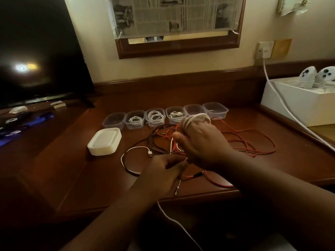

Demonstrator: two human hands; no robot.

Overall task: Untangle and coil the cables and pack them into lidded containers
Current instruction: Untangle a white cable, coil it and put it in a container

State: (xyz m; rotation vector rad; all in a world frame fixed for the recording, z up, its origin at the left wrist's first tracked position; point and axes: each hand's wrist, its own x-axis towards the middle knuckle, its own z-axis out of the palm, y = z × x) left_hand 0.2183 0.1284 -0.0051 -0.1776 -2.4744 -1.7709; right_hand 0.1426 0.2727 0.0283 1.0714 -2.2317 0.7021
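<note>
A white cable [194,118] is wound in several loops round the fingers of my right hand [201,140], which is held above the desk. My left hand [163,169] sits just below it with curled fingers pinching the same white cable near its loose end. Under both hands lies a tangle of red cable [250,142], black cable [154,140] and a white cable with a flat plug [136,148]. Several clear tubs [215,110] stand in a row behind; three of them hold coiled white cables [155,116]. A stack of white lids [105,141] sits at the left.
A dark TV screen [39,51] stands at the back left. At the right is a white box [297,104] holding two white controllers [317,75], and a white wall cable [282,104] runs down across it. The desk's front edge [199,194] is near my forearms.
</note>
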